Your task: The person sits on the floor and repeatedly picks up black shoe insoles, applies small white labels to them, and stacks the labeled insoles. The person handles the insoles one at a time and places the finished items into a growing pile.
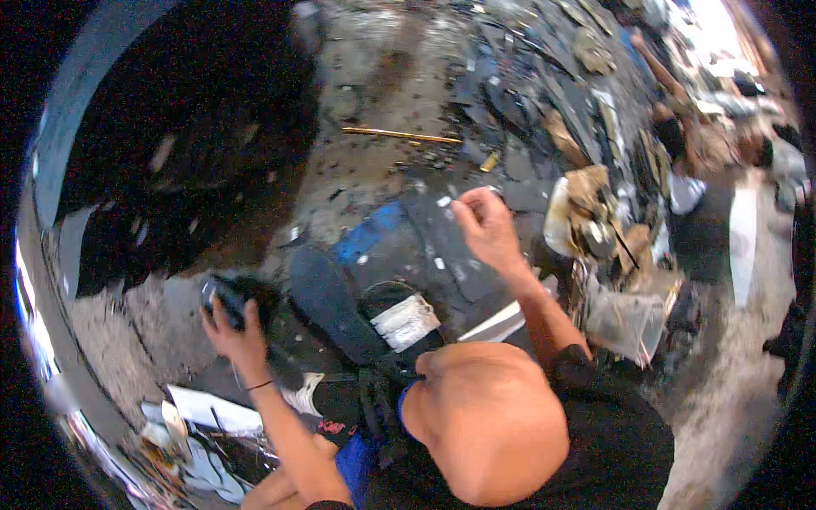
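At the left, my left hand [236,336] has its fingers spread around a black rounded object [223,297], which looks like a shoe, though blur hides its exact kind. My right hand [489,228] is raised over dark sheet material [450,246], thumb and fingers drawn together. Whatever they pinch is too small or blurred to name. Just left of those fingertips shows a small white piece [444,201]. Between my hands are a long dark sole-shaped piece [321,293], a blue strip [370,231] and a whitish rectangular block [405,323].
My bare knee [484,416] fills the lower middle. Dark scraps [518,93] cover the floor at the far right. Crumpled bags [625,319] and paper lie right of my forearm. A thin golden rod [401,134] lies ahead. Another person's arm [659,68] shows at the upper right.
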Tool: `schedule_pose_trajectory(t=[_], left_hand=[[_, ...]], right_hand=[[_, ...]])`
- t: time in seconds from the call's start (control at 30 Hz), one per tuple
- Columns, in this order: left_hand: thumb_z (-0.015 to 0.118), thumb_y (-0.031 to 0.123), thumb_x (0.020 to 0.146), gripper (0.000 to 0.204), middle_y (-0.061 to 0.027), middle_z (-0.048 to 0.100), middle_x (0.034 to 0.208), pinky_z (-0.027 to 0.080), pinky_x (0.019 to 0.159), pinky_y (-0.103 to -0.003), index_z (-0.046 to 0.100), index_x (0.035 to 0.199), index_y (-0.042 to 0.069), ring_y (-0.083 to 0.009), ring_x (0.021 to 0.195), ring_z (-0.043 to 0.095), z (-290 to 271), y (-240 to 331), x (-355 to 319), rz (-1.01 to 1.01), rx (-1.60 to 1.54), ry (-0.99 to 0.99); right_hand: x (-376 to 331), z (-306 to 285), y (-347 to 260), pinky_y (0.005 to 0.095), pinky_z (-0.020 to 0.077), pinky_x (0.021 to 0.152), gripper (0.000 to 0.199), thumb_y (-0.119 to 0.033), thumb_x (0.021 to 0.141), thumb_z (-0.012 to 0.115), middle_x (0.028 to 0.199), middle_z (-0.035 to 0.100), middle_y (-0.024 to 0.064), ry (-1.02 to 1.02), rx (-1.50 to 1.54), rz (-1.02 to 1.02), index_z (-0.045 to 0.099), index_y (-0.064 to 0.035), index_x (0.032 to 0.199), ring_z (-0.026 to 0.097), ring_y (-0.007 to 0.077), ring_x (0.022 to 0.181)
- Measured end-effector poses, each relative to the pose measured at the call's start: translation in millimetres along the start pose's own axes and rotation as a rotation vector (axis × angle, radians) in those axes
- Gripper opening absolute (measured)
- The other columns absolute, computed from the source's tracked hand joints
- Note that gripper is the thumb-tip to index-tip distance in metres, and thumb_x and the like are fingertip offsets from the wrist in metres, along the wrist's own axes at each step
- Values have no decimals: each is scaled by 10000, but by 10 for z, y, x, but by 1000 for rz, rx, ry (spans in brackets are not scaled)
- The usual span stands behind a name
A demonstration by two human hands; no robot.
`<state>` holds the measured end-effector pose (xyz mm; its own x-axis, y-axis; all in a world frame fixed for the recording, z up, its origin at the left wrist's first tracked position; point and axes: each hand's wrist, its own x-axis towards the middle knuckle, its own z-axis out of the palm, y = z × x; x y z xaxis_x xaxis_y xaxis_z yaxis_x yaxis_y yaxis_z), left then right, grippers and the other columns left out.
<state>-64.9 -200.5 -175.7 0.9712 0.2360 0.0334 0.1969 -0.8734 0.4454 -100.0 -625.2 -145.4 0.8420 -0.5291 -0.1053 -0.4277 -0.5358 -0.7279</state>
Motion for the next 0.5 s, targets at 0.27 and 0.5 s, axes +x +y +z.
schedule_pose_trajectory(t=[0.27,0.5], left_hand=[[722,389,926,590,-268,457,1492,326,1139,-570,566,1412,93,-456,1387,411,-173,-551,206,277,144,-189],[721,172,929,162,-119,749,920,549,780,-324,759,997,30,-199,833,707,-411,1408,-355,232,-511,-994]], right_hand=[[-1028,-1518,1039,569,330,1127,898,-154,702,828,1466,454,173,-767,-598,36,414,-193,1498,350,431,1405],[-705,-1116,862,470,504,776,149,-195,841,714,873,635,85,-181,-848,-146,654,-122,956,652,306,830]])
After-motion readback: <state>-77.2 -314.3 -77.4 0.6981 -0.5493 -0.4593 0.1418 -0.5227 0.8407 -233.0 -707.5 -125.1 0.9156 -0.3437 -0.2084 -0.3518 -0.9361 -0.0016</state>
